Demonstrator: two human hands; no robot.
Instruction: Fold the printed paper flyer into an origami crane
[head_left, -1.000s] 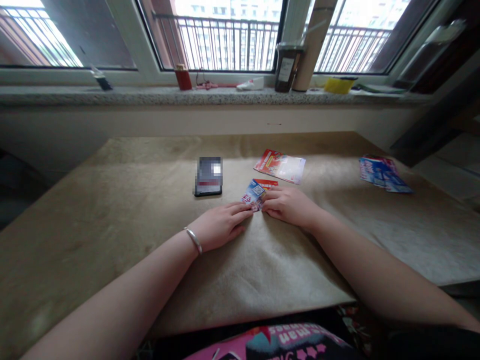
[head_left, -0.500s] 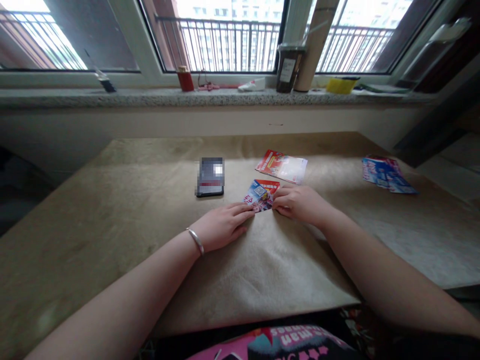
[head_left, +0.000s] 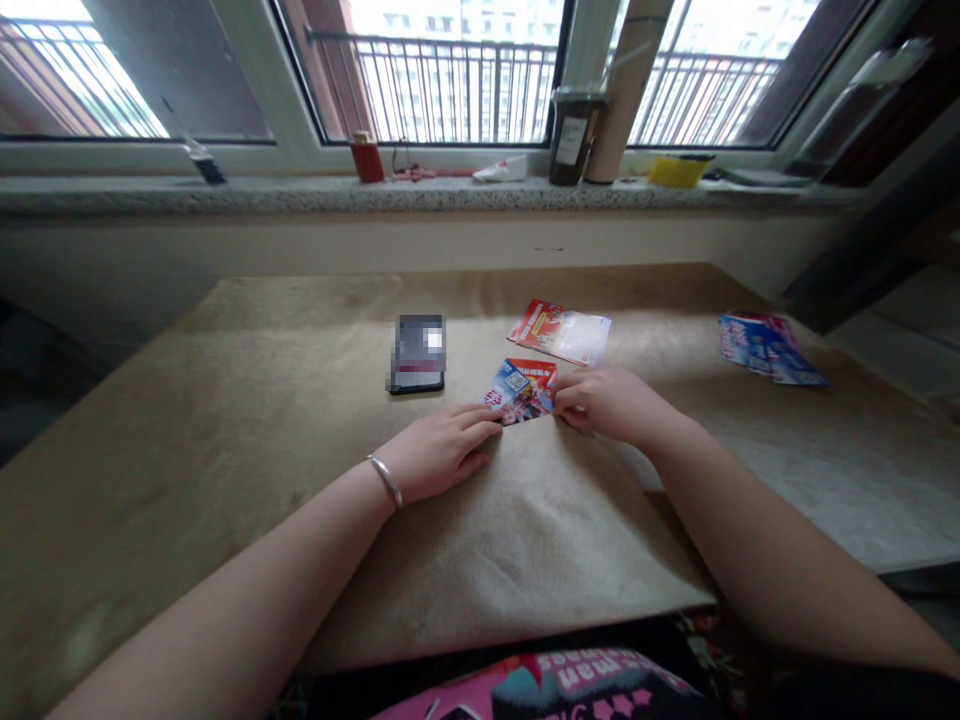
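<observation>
A colourful printed leaflet (head_left: 523, 392), red, blue and white with a QR code, lies on the table in front of me, with a corner folded over. My left hand (head_left: 446, 447), a silver bangle at its wrist, lies flat with its fingertips on the leaflet's lower left edge. At the right edge, my right hand (head_left: 600, 403) has its fingers curled and pressed together at the leaflet's corner. Those fingertips partly hide that corner. Just beyond lie red and white leaflets (head_left: 561, 331), touched by neither hand.
A dark phone (head_left: 417, 354) with a blurred screen lies left of the leaflet. Blue folded leaflets (head_left: 772, 349) sit at the far right of the table (head_left: 187, 450). On the windowsill stand a red container (head_left: 367, 158), a dark jar (head_left: 574, 140) and a yellow item (head_left: 677, 171).
My right hand has shifted slightly at the leaflet's right edge, its fingers more curled. My left hand keeps its place on the leaflet. The whole view has slid slightly.
</observation>
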